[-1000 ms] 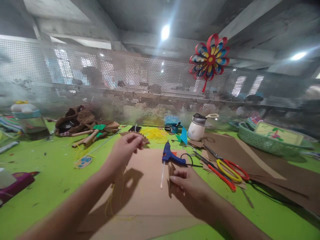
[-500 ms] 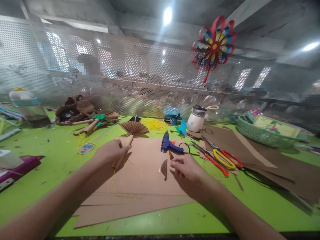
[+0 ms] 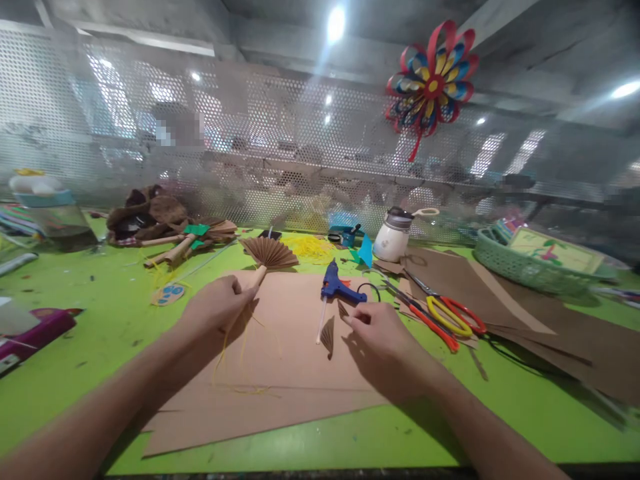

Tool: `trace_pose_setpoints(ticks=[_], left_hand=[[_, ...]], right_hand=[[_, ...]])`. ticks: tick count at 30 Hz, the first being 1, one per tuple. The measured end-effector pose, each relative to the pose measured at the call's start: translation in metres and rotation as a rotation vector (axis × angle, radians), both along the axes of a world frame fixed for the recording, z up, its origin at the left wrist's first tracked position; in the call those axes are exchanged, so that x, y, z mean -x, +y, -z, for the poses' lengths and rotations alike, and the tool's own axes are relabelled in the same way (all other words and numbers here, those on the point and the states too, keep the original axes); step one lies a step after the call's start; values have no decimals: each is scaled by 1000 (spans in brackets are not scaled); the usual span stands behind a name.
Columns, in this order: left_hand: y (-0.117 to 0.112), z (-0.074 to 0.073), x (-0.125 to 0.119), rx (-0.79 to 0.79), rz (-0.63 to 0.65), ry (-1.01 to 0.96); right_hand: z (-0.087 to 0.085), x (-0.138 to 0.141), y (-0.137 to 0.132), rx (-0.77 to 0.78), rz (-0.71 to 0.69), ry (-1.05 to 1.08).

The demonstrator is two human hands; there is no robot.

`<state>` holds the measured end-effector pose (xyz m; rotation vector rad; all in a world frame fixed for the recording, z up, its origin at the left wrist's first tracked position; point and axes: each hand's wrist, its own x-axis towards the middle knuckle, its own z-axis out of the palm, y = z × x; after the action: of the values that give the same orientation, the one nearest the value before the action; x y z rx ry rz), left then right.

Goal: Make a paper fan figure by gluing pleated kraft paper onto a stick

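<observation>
In the head view my left hand is closed around the rolled paper handle of a brown pleated paper fan, its spread end pointing away from me. My right hand pinches a small folded brown paper piece by its edge. Just left of those fingertips, a second small pleated piece lies on the brown paper sheets. A blue glue gun with a white glue stick rests beyond it. Thin yellow strands trail below my left hand.
Large scissors and brown card lie to the right, before a green basket. A white bottle stands behind the glue gun. Paper stems with green pieces and a purple box are on the left.
My left hand has shifted slightly, and the handle's lower end is now mostly hidden behind it. My right hand stays nearly in place, still holding the small piece.
</observation>
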<state>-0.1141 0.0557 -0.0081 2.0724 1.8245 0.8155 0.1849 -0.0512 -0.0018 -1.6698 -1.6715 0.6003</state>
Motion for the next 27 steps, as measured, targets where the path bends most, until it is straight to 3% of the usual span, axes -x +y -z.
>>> trace_pose_setpoints(ticks=[3,7,9,12,14,17,22,27], left_hand=[[-7,-16,0,-79,-67,53],[-22,-47,-15,-235,-147,71],[-39,-62,-31,-361,-43,-100],[-66,-74,-57,-532,231,-242],[-75,-72,-71,-607,414,-222],[-68,-56,-81,-491,524,-142],[-51,-20,-81,-218,504,-80],[-67,-11,-87,-101,443,-53]], right_hand=[[1,17,-13,9,-47,-126],[2,26,-20,6,-83,-295],[3,22,-15,-4,-75,-320],[3,6,-2,-41,10,-360],[3,-6,6,-45,81,-380],[4,-15,11,-8,113,-414],[10,-4,6,27,101,-483],[11,-1,6,47,109,-533]])
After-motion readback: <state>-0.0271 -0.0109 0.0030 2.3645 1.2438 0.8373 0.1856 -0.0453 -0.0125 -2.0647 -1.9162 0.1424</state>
